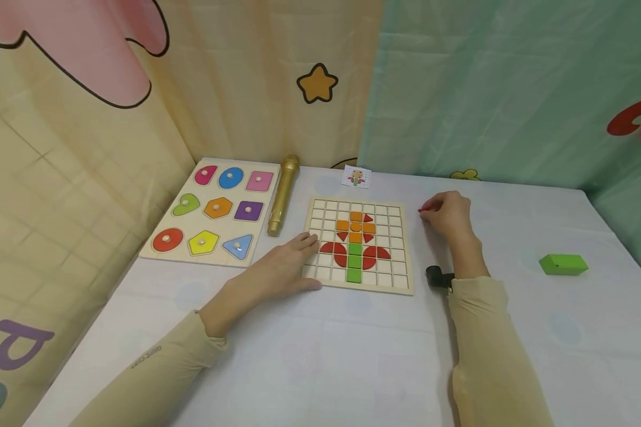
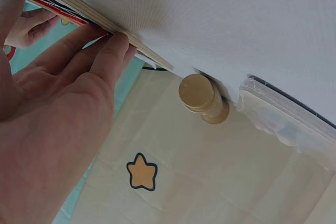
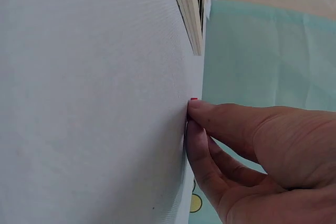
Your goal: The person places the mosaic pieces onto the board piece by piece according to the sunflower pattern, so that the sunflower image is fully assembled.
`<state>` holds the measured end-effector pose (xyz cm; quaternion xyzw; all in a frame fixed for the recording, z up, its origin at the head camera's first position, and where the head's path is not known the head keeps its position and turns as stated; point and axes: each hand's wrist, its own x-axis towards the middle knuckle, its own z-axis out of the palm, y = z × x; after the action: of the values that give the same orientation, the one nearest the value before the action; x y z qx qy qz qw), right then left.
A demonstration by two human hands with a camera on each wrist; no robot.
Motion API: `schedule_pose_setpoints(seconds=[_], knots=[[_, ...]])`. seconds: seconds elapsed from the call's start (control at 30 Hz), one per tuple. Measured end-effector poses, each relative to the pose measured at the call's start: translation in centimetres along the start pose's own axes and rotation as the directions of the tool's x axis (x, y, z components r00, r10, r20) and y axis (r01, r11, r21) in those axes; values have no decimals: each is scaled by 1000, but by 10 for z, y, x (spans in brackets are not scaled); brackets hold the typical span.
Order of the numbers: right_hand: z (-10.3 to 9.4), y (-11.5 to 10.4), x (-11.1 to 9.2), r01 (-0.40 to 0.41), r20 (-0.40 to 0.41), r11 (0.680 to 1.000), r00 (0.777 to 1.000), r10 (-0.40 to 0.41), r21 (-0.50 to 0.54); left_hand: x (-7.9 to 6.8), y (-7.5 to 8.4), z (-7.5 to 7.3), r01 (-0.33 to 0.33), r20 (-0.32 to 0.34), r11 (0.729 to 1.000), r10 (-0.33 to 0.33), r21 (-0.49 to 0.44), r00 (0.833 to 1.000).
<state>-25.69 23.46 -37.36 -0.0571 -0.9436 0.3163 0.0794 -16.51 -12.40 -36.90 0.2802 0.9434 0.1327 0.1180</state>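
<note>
A square wooden grid board [image 1: 404,261] lies in the middle of the table. Orange, red and green pieces on it form a flower-like figure, with a small red triangle [image 1: 368,218] near the top. My left hand [image 1: 278,270] rests against the board's left edge and near corner, its fingers fairly straight. To the right of the board, my right hand [image 1: 450,216] pinches a small red piece [image 1: 422,210] between thumb and fingertips, close to the tabletop. In the right wrist view only a sliver of that red piece [image 3: 194,98] shows, so its shape is hidden.
A knob puzzle board [image 1: 219,228] with coloured shapes lies at the left, beside a gold microphone [image 1: 282,198]. Behind the grid board is a small picture card [image 1: 356,177]. A green block [image 1: 563,264] lies far right. Curtains border the table's back.
</note>
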Motion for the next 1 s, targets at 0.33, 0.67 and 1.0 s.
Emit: schedule_pose_setpoints(seconds=[0.33, 0.67, 1.0], knots=[[-1, -3, -1, -1, 40, 999, 999, -1, 47, 1, 0, 2, 1, 6, 1000, -1, 3, 1000], [12, -49, 4, 114, 228, 985, 963, -141, 128, 0, 0, 0, -5, -4, 1000, 5, -3, 1000], [38, -92, 10, 231, 380, 965, 887, -262, 125, 2, -2, 1, 7, 0, 1000, -7, -10, 1000]])
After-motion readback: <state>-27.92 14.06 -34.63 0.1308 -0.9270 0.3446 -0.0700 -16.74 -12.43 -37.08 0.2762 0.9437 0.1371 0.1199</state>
